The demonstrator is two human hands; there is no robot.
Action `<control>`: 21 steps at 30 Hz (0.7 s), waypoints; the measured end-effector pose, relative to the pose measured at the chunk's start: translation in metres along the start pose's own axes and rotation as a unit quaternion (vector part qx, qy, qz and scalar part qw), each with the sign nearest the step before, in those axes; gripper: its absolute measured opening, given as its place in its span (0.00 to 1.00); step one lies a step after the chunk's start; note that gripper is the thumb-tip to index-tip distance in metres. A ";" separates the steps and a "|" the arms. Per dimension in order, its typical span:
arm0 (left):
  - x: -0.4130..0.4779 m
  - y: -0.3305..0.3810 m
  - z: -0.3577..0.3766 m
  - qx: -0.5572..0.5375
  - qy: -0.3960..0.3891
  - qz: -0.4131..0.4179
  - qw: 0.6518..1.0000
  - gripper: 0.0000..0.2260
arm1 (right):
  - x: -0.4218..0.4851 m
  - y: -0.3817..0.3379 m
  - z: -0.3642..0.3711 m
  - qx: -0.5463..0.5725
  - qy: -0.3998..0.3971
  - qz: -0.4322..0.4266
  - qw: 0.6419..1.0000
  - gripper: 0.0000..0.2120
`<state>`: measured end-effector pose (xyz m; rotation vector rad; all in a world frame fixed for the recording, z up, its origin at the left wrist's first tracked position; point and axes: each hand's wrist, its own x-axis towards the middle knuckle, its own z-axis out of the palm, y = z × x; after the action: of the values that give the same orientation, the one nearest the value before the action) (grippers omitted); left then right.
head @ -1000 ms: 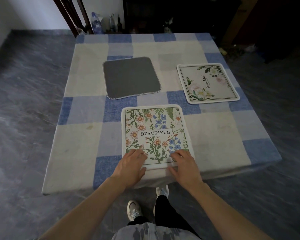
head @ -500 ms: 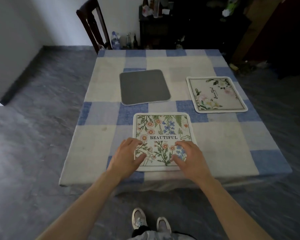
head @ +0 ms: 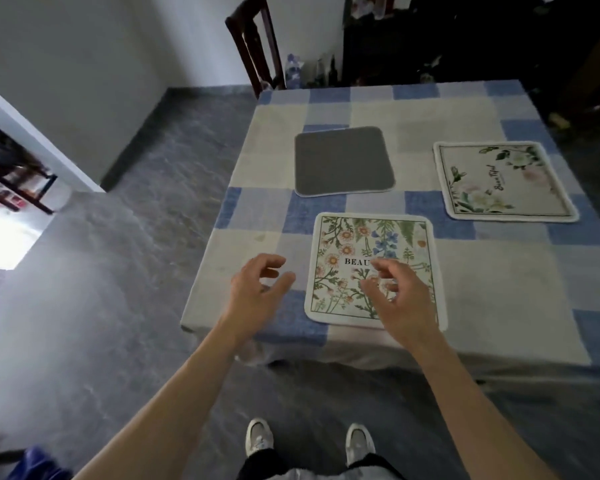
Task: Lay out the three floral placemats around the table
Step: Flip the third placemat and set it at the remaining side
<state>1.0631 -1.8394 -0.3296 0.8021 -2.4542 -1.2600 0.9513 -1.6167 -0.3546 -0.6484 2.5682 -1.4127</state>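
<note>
Three placemats lie on the table with the blue and cream checked cloth [head: 499, 271]. Nearest me is a mat with orange and blue flowers [head: 347, 244], partly hidden by my right hand. A pale mat with white and pink blossoms [head: 499, 181] lies at the right. A third mat [head: 343, 161] lies grey side up toward the far middle. My left hand [head: 257, 292] hovers open over the cloth just left of the near mat. My right hand [head: 399, 299] hovers over that mat with fingers loosely curled, holding nothing.
A dark wooden chair [head: 253, 46] stands at the table's far left corner, with bottles [head: 293, 71] on the floor behind. A dark cabinet [head: 447, 39] stands at the back. Grey floor stretches to the left, toward a bright doorway [head: 4, 237]. My shoes [head: 258, 438] stand short of the table.
Both hands have lifted off the near floral mat and opened; the left one now sits left of it. The view has swung left and back, so the table looks shifted right.
</note>
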 end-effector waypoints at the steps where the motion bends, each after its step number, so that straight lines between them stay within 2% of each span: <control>1: 0.002 -0.001 -0.006 -0.029 0.009 -0.012 0.999 0.08 | -0.001 -0.005 0.003 -0.004 0.003 -0.003 1.000 0.21; 4: 0.008 -0.008 -0.028 -0.123 0.016 -0.032 0.992 0.07 | -0.003 -0.023 0.015 -0.013 0.016 0.002 1.000 0.20; 8: 0.019 -0.033 -0.069 -0.174 -0.008 -0.028 0.984 0.06 | -0.009 -0.060 0.050 -0.018 0.045 -0.006 0.999 0.18; 16: 0.048 -0.092 -0.162 -0.207 -0.074 -0.017 0.975 0.07 | -0.035 -0.142 0.145 -0.014 0.092 0.042 0.995 0.17; 21: 0.075 -0.101 -0.189 -0.226 -0.112 -0.004 0.968 0.07 | -0.031 -0.173 0.173 -0.013 0.123 0.053 0.991 0.16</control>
<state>1.1260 -2.0556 -0.3021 0.5686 -2.1792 -1.9062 1.0871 -1.8171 -0.3088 -0.3524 2.7620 -1.5122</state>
